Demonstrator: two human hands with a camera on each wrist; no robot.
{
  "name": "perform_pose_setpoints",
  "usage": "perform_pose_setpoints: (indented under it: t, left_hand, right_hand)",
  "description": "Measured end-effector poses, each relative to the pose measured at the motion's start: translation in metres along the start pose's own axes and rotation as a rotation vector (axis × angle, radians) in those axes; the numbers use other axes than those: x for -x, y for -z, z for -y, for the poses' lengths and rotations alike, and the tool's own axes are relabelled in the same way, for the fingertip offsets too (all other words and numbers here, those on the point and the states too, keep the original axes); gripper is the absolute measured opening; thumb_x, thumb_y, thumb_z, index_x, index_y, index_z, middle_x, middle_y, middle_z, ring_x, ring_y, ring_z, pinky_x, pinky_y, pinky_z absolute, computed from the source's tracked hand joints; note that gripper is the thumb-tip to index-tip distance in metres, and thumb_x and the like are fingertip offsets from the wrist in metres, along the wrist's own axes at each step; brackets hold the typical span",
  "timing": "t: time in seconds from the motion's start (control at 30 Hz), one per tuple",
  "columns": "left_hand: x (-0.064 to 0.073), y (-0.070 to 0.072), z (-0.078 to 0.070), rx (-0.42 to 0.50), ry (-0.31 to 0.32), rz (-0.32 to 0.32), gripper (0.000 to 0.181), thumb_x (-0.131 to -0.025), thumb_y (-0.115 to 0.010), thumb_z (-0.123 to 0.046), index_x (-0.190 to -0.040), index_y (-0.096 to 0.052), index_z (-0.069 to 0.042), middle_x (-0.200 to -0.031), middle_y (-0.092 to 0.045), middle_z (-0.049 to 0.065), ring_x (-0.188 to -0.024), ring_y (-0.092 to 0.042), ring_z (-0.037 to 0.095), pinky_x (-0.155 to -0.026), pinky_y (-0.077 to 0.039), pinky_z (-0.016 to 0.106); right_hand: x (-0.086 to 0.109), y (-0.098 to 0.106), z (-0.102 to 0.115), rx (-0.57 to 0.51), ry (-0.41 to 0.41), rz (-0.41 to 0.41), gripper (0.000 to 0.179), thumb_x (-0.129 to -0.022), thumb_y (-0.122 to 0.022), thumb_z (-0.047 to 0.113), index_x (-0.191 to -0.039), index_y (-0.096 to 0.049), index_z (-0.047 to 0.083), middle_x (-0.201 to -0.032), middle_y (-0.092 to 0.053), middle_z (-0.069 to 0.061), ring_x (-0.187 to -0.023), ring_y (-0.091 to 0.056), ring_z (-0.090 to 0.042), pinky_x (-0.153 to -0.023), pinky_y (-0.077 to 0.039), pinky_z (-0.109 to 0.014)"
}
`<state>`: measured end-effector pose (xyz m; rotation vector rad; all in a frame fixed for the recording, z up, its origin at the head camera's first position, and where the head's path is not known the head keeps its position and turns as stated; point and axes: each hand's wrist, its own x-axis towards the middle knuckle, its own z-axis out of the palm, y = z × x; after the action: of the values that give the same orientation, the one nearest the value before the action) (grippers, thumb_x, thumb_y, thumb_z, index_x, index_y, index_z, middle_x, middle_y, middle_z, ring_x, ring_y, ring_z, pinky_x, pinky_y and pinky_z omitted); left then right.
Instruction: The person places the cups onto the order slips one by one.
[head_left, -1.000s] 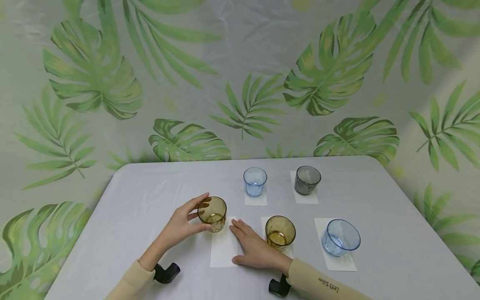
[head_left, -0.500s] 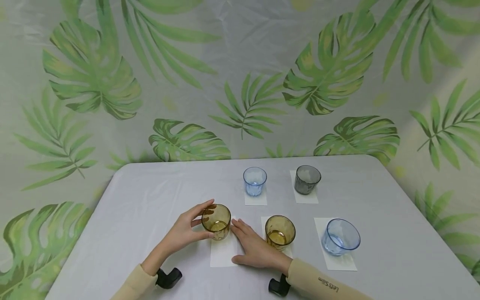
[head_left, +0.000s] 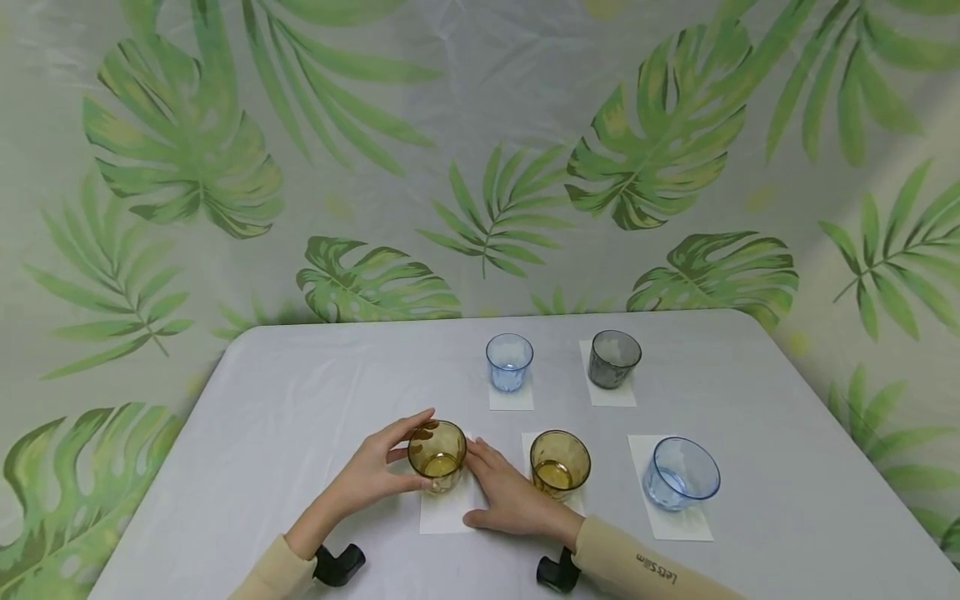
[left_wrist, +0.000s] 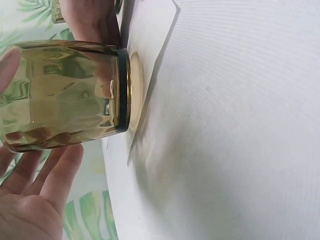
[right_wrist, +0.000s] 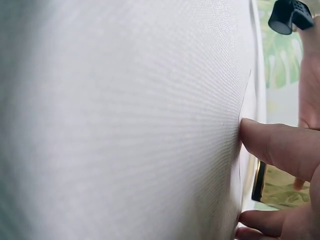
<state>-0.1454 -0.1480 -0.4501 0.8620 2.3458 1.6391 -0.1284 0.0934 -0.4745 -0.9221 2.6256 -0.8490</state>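
Note:
My left hand (head_left: 372, 468) grips an amber drinking glass (head_left: 438, 457), thumb on the near side and fingers round the far side. In the left wrist view the glass (left_wrist: 70, 95) is upright relative to the table, its base close over a white sheet of paper (left_wrist: 145, 30). My right hand (head_left: 512, 498) lies with extended fingers on the right part of that paper (head_left: 444, 514), fingertips right by the glass. In the right wrist view, thumb and fingertips (right_wrist: 255, 135) touch down at the paper's edge.
Behind my right hand a second amber glass (head_left: 560, 463) stands on paper. A larger blue glass (head_left: 681, 475) stands farther right on its own paper (head_left: 686, 527). A small blue glass (head_left: 510, 365) and a grey glass (head_left: 614, 361) stand on papers at the back.
My left hand has brought the amber glass to the right and nearer to me, over the paper and close to the right fingertips. My right hand has stayed in place.

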Motion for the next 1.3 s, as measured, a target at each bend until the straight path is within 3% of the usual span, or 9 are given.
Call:
perform_pose_setpoints:
  t: [0.63,1.0,1.3]
  left_hand:
    - [0.0002,-0.0034,0.0043,-0.005,-0.024,0.038,0.085,-0.076,-0.083,-0.014,-0.147,-0.036,-0.004,-0.138,-0.045,0.019,-0.121,-0.048,0.037,-0.095,-0.047,0.045]
    - [0.0008,-0.0054,0.0047,-0.060,-0.029,0.046,0.082,-0.075,-0.084,-0.018,-0.145,-0.041,-0.010,-0.135,-0.048,0.008,-0.121,-0.049,0.030,-0.093,-0.049,0.036]
    - [0.0004,-0.0054,0.0045,-0.062,-0.034,0.060,0.081,-0.076,-0.083,-0.020,-0.145,-0.040,-0.010,-0.135,-0.046,0.008,-0.122,-0.048,0.031,-0.094,-0.048,0.034]
  right_hand:
    - [0.0006,0.0033,0.0014,-0.002,-0.012,0.011,0.085,-0.080,-0.076,0.027,-0.144,-0.033,-0.008,-0.152,-0.028,-0.018,-0.141,-0.019,-0.035,-0.113,-0.023,-0.047]
    - [0.0001,0.0001,0.0017,-0.004,-0.028,0.013,0.085,-0.079,-0.076,0.025,-0.144,-0.033,-0.007,-0.151,-0.029,-0.017,-0.141,-0.019,-0.034,-0.114,-0.021,-0.045]
    - [-0.0004,0.0004,0.0026,0.007,-0.035,0.004,0.086,-0.078,-0.077,0.025,-0.144,-0.032,-0.007,-0.151,-0.029,-0.017,-0.141,-0.019,-0.033,-0.114,-0.021,-0.045]
